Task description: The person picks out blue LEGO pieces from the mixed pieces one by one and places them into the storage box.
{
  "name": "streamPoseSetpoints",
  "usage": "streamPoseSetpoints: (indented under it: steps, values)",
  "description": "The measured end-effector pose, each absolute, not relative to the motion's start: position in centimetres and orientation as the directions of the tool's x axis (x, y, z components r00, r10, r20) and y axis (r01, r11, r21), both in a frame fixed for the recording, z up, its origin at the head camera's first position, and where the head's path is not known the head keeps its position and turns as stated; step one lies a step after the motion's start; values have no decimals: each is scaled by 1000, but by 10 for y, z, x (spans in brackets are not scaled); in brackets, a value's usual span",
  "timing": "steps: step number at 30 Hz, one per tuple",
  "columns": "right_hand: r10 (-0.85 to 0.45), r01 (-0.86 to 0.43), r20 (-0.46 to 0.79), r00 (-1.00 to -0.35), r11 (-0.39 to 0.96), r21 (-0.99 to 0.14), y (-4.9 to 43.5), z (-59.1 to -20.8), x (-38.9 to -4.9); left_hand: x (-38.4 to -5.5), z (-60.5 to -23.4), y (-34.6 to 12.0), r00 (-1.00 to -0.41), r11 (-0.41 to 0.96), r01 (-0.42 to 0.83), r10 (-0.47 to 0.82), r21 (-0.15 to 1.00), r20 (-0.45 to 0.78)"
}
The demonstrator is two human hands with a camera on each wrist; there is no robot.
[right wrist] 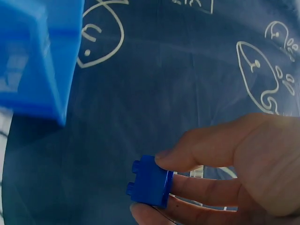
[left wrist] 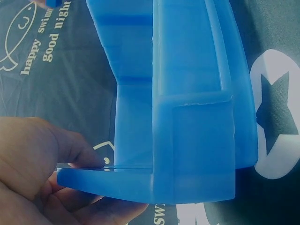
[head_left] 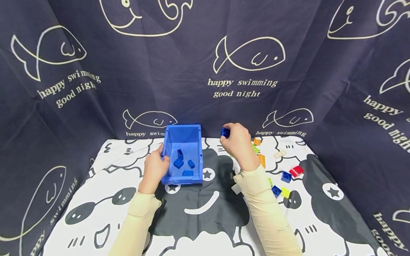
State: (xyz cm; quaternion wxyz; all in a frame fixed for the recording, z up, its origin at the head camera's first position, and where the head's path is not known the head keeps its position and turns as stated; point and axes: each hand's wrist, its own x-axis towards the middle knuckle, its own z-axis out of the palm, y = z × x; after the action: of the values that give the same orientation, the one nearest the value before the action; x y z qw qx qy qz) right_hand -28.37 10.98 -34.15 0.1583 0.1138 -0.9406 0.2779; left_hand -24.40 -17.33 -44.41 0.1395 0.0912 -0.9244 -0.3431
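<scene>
A blue plastic bin (head_left: 183, 180) sits left of centre on the cloth, with several blue toy bricks (head_left: 178, 163) on its floor. My left hand (head_left: 155, 167) grips the bin's left wall, thumb on one side and fingers on the other, as the left wrist view shows. To the right of the bin, my right hand (head_left: 237, 144) holds a blue toy brick (right wrist: 150, 182) in the air, pinched between thumb and fingers. In the right wrist view the brick's studs point toward the bin's side, and the two are apart.
Loose bricks lie right of my right arm: a red brick (head_left: 296, 171), blue bricks (head_left: 286, 176), a yellow-green brick (head_left: 285, 192), orange bricks (head_left: 261, 160) and a cream brick (head_left: 280, 154). A whitish brick (head_left: 236, 188) is partly behind the sleeve. A dark curtain (head_left: 192, 78) hangs behind.
</scene>
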Motion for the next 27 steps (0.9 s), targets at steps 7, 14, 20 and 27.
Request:
streamPoseSetpoints:
  steps: [7, 14, 20, 27]
  values:
    - [-156, -321, 346, -925, 809, -492, 83, -333, -279, -244, -444, -173, -944, 745, -69, -264, 663, 198]
    - [-177, -324, 318, -931, 803, -500, 62, -333, -278, -244, -445, -174, -942, 744, -70, -268, 665, 200]
    - [-202, -324, 281, -938, 801, -504, 43, -333, -278, -243, -444, -174, -944, 744, -76, -268, 664, 191]
    - [-237, -333, 245, -940, 789, -516, 25, -334, -278, -242, -443, -173, -943, 743, -75, -269, 665, 195]
